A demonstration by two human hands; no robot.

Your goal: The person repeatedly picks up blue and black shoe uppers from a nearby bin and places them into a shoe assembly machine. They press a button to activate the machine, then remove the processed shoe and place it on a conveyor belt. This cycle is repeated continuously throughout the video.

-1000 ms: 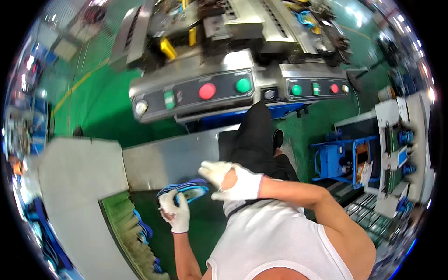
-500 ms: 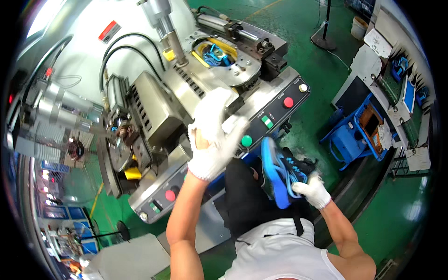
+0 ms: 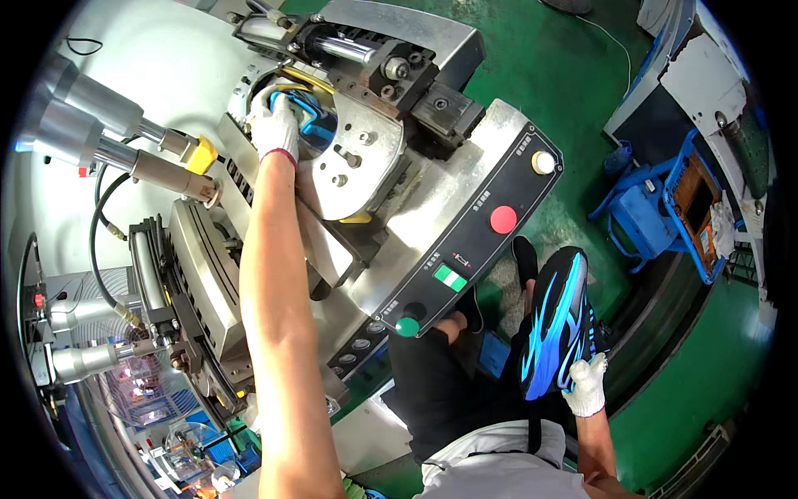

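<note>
So, left hand (image 3: 274, 129): gloved, at the left edge of the metal plate (image 3: 349, 179) on the machine (image 3: 428, 208), fingers bent over a blue piece (image 3: 316, 125), seemingly a shoe; whether they pinch it, I cannot tell.
Right hand (image 3: 588, 389): gloved, fingers pinching the loose shoe (image 3: 553, 333) by its near end.
Loose shoe: black and blue, held beyond the right edge of the panel (image 3: 474, 237).
Panel: green button (image 3: 407, 327) at its near corner.

This is a factory workshop: machine cylinders (image 3: 66, 129) at ten o'clock, push-button panel (image 3: 471, 239) near three, green floor (image 3: 690, 366) at four.
</note>
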